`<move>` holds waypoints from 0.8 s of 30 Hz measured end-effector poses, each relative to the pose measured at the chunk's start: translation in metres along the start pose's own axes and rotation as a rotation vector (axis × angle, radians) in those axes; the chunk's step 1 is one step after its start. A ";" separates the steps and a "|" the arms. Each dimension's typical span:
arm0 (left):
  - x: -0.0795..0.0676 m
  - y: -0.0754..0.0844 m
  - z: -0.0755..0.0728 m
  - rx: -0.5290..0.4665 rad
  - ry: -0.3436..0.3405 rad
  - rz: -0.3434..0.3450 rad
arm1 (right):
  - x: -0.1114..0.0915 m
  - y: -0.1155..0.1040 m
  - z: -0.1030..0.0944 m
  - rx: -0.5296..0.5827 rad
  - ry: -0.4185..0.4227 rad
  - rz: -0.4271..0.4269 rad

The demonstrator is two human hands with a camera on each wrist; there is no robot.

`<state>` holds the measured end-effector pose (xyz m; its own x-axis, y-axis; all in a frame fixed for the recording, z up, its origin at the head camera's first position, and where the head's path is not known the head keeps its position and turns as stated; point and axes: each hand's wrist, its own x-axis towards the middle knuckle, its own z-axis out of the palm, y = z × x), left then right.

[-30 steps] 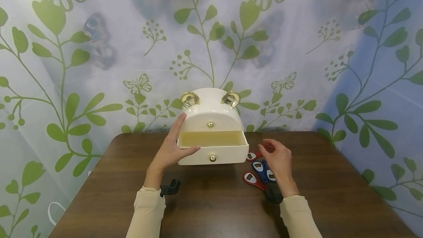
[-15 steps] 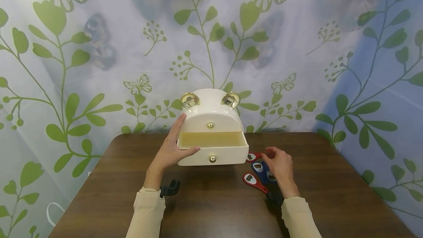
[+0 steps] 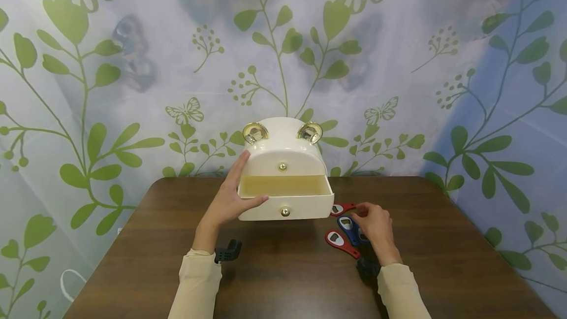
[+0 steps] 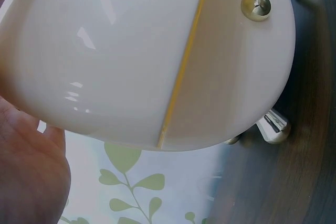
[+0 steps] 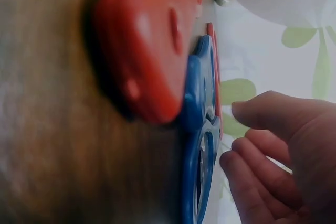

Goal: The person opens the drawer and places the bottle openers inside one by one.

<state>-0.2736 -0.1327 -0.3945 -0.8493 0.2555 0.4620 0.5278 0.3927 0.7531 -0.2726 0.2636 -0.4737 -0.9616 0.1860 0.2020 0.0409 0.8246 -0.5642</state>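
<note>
You are steadying the white cabinet (image 3: 282, 134) with your left hand (image 3: 227, 203), its fingers lying along the cabinet's left side and its thumb reaching across the front of the lower drawer (image 3: 263, 210), which is jutting toward you. Your right hand (image 3: 375, 223) is hovering right of the cabinet, thumb and fingertips parted and grasping nothing; whether it is touching the rear red opener (image 3: 348, 207) you cannot tell. That opener is lying just right of the cabinet's drawer. Nearer you, still right of the cabinet, one blue opener (image 3: 353, 236) is overlapping or abutting another blue opener (image 3: 363, 237), and the front red opener (image 3: 350, 249) is lying nearest you. Since the openers are crowding together, a low pinch could be dragging a blue one along. Your black wrist device (image 3: 368, 269), sitting close to the front red one, could be nudging it. Pressing on the jutting drawer could be tipping the cabinet forward.
</note>
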 end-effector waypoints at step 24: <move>-0.002 0.001 -0.001 0.026 0.005 0.026 | -0.001 0.001 0.000 -0.035 -0.100 0.051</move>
<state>-0.2716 -0.1332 -0.3943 -0.8354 0.2618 0.4833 0.5496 0.4086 0.7287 -0.2719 0.2642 -0.4739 -0.9802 0.1755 0.0920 0.0983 0.8339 -0.5430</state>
